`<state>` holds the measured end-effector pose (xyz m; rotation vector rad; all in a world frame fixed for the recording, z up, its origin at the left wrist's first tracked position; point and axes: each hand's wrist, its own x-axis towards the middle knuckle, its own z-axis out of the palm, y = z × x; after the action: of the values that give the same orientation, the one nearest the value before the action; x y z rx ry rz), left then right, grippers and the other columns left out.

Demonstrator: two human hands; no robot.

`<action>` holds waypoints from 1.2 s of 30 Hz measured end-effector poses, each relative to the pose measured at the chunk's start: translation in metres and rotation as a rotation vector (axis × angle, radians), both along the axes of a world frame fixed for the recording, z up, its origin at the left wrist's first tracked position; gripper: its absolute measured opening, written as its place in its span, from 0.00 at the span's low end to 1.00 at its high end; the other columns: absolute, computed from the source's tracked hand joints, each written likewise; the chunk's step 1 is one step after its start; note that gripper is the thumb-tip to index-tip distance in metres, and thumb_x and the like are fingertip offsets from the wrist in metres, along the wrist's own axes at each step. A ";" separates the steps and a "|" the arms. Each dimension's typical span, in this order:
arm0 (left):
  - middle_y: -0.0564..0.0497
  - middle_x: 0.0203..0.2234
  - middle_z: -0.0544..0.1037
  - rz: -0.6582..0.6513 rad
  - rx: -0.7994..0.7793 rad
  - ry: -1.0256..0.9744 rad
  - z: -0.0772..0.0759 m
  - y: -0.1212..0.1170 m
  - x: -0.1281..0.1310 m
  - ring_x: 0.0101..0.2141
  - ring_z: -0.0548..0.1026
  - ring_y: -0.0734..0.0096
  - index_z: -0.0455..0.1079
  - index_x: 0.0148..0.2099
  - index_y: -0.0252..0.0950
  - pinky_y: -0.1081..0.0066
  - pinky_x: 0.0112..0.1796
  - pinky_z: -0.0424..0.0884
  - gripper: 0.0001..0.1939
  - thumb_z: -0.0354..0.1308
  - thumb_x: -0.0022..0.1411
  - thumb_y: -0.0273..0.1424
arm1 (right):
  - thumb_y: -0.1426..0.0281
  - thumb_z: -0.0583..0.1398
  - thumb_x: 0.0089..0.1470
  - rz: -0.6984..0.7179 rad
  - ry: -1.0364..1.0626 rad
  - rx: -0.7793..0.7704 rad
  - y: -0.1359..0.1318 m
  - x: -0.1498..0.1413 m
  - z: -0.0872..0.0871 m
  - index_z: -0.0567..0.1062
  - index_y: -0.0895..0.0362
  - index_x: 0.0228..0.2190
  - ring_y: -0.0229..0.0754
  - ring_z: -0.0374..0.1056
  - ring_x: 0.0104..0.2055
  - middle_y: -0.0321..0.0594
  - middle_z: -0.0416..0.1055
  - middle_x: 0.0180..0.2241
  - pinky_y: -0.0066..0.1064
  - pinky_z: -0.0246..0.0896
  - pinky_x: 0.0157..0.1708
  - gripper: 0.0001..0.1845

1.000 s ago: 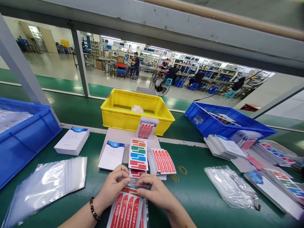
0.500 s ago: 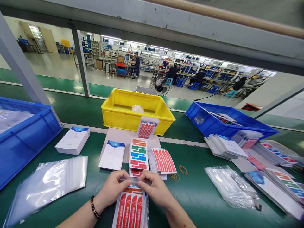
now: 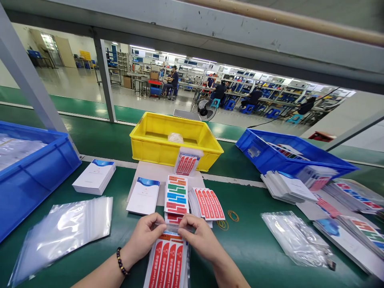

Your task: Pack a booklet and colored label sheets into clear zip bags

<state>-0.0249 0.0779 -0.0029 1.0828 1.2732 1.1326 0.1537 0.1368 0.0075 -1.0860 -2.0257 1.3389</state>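
Note:
Between my two hands lies a clear plastic bag (image 3: 167,260) with red label sheets inside, near the front edge of the bench. My left hand (image 3: 147,234), with a beaded bracelet at the wrist, pinches the bag's top edge on the left. Thumb and fingers of my right hand (image 3: 198,234) pinch the same edge on the right. Just beyond my fingers are a stack of multicoloured label sheets (image 3: 176,195), a fanned stack of red label sheets (image 3: 209,203) and a stack of white booklets (image 3: 143,195) with blue tops.
A yellow bin (image 3: 174,140) stands behind, with a filled bag (image 3: 187,162) leaning on it. Blue bins (image 3: 36,172) flank both sides. Empty clear bags (image 3: 66,232) and booklets (image 3: 94,176) lie left; rubber bands (image 3: 233,216) and more bags (image 3: 295,238) lie right.
The view has shifted slightly, so everything sits a little further right. My right hand has slid a little rightward along the bag's top edge; both hands still pinch it.

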 end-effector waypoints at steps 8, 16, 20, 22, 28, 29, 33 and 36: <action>0.50 0.22 0.73 0.008 -0.024 -0.037 0.004 -0.001 -0.003 0.27 0.71 0.65 0.63 0.25 0.36 0.70 0.29 0.65 0.16 0.59 0.49 0.45 | 0.73 0.59 0.45 -0.020 0.057 0.005 0.005 0.005 0.001 0.72 0.58 0.19 0.38 0.62 0.27 0.36 0.68 0.23 0.28 0.56 0.29 0.06; 0.50 0.22 0.73 -0.006 -0.025 -0.038 0.005 -0.001 -0.003 0.27 0.71 0.64 0.61 0.25 0.37 0.69 0.29 0.65 0.16 0.58 0.49 0.44 | 0.74 0.59 0.45 0.001 0.031 0.033 0.005 0.003 0.000 0.71 0.58 0.19 0.37 0.60 0.26 0.35 0.66 0.23 0.28 0.54 0.28 0.06; 0.50 0.23 0.72 -0.034 -0.020 -0.011 0.003 -0.001 -0.003 0.27 0.69 0.66 0.62 0.26 0.36 0.69 0.29 0.64 0.13 0.56 0.51 0.41 | 0.74 0.58 0.47 0.026 0.020 0.064 0.005 0.003 0.000 0.69 0.58 0.19 0.38 0.61 0.27 0.35 0.66 0.23 0.28 0.55 0.30 0.07; 0.51 0.22 0.70 -0.040 -0.003 0.027 0.001 -0.001 -0.002 0.26 0.67 0.68 0.63 0.26 0.36 0.70 0.29 0.63 0.12 0.56 0.52 0.39 | 0.74 0.57 0.47 0.039 0.010 0.066 0.003 0.002 0.001 0.68 0.58 0.19 0.38 0.61 0.27 0.35 0.65 0.23 0.28 0.55 0.30 0.07; 0.54 0.21 0.66 -0.027 0.034 0.089 -0.003 -0.001 0.002 0.25 0.63 0.72 0.62 0.24 0.35 0.72 0.29 0.60 0.09 0.54 0.51 0.35 | 0.77 0.57 0.45 0.065 0.003 0.069 -0.005 -0.005 0.001 0.68 0.58 0.18 0.37 0.61 0.27 0.34 0.65 0.23 0.27 0.55 0.29 0.08; 0.54 0.21 0.67 -0.040 0.026 0.079 -0.003 -0.001 0.003 0.25 0.64 0.72 0.62 0.24 0.35 0.72 0.29 0.61 0.09 0.54 0.50 0.34 | 0.77 0.57 0.45 0.069 0.005 0.077 -0.007 -0.007 0.000 0.67 0.58 0.17 0.37 0.61 0.27 0.34 0.64 0.22 0.27 0.54 0.29 0.08; 0.53 0.21 0.68 -0.104 0.010 0.070 -0.003 -0.001 0.007 0.25 0.64 0.72 0.63 0.23 0.34 0.72 0.29 0.61 0.08 0.55 0.49 0.33 | 0.77 0.57 0.45 0.085 0.010 0.084 -0.012 -0.012 -0.003 0.66 0.58 0.17 0.36 0.60 0.27 0.33 0.63 0.22 0.26 0.54 0.28 0.09; 0.54 0.20 0.67 -0.105 0.036 0.090 -0.005 -0.002 0.009 0.24 0.63 0.73 0.62 0.22 0.34 0.72 0.29 0.60 0.09 0.55 0.50 0.32 | 0.77 0.57 0.46 0.095 -0.006 0.090 -0.014 -0.014 -0.005 0.67 0.58 0.18 0.36 0.61 0.27 0.33 0.64 0.22 0.26 0.53 0.28 0.09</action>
<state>-0.0156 0.0763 -0.0078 1.2246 1.2549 1.0413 0.1397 0.1226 0.0021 -0.9659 -2.1443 1.2783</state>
